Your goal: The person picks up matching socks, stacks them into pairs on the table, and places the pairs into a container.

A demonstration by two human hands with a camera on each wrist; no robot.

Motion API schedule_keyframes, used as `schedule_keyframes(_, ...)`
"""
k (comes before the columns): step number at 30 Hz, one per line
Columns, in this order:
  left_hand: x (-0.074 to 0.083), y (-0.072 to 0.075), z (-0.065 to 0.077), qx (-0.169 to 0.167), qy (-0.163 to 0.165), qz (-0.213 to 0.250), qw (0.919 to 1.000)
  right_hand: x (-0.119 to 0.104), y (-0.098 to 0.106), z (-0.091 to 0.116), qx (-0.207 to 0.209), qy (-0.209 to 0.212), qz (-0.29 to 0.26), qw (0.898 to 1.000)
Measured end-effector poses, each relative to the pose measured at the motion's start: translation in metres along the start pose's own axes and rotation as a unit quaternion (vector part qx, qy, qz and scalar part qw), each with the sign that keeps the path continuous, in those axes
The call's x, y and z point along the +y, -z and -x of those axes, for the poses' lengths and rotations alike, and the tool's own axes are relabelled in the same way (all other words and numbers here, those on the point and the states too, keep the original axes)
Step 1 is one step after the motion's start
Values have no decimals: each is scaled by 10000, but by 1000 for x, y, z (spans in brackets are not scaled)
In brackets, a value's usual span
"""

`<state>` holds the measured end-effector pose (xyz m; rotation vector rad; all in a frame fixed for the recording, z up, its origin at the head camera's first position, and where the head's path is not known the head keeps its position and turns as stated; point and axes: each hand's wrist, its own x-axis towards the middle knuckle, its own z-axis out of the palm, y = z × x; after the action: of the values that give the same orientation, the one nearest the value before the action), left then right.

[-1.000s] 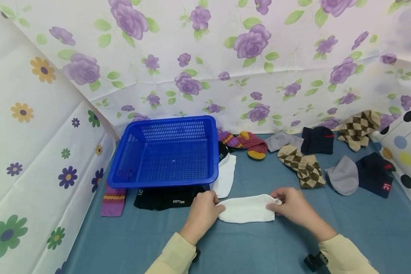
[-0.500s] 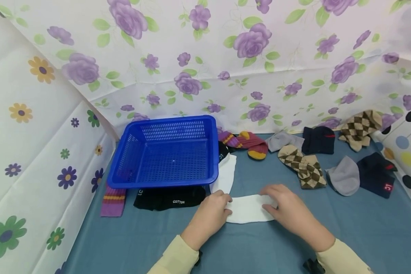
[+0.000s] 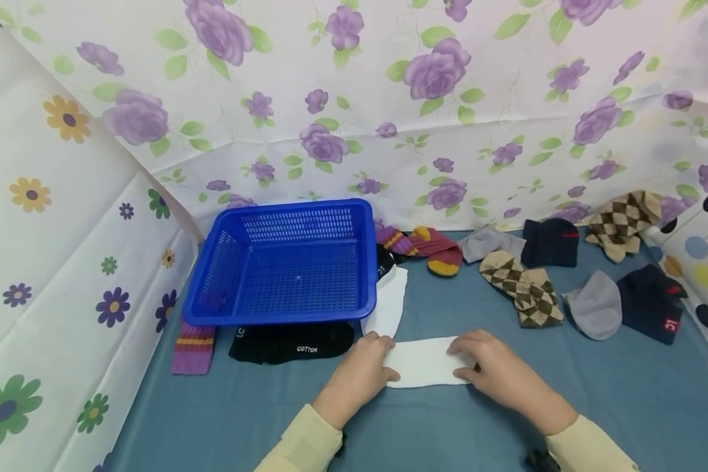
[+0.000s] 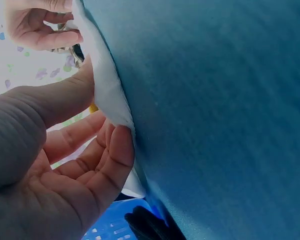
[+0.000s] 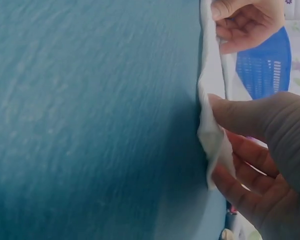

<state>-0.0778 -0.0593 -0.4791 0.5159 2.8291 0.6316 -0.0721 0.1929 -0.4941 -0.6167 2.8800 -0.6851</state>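
A white sock (image 3: 425,362) lies flat and lengthwise on the blue-grey cloth in front of me. My left hand (image 3: 360,370) holds its left end, thumb at the near edge and fingertips at the far edge. At the other end, my right hand (image 3: 495,370) grips in the same way, covering that tip. The left wrist view shows the left thumb and curled fingers against the sock (image 4: 107,80). In the right wrist view, the right thumb and fingers span the sock's loose end (image 5: 215,145). Just beyond my left hand lies a second white sock (image 3: 387,305), partly under the basket.
An empty blue plastic basket (image 3: 283,319) stands at the back left, over black socks (image 3: 292,344) and a purple striped sock (image 3: 193,351). Along the back and right lie maroon (image 3: 436,252), checkered (image 3: 528,295), grey (image 3: 596,307) and navy (image 3: 649,305) socks. A floral sheet (image 3: 330,85) hangs behind.
Both hands have moved inward from the sock's tips, the left one shifting right. Their thumbs and fingers now lie across its width. The sock looks flatter and straighter.
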Motion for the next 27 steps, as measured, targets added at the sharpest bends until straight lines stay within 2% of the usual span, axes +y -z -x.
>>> schedule_keyframes(7, -2, 0, 0, 59, 53, 126, 9999, -4, 1, 0, -119, 15, 309, 9994)
schedule_keyframes(11, -2, 2, 1, 146, -70, -97, 9998, -5, 3, -3, -231, 57, 361, 9991)
schedule_keyframes(14, -1, 5, 4, 467, -191, -445, 9977, -7, 9, -9, -404, -6, 200, 9990)
schedule_keyframes(18, -1, 12, 9, 1080, -273, -947, 9893, -12, 19, -19, -384, 17, 133, 9992)
schedule_keyframes(23, -1, 19, 15, 1503, -528, -1259, 9792, -22, 27, -40, 109, 726, 670, 9950)
schedule_keyframes(27, -1, 23, 16, 1611, -626, -1421, 9746, -31, 26, -61, 126, 1063, 936, 9898)
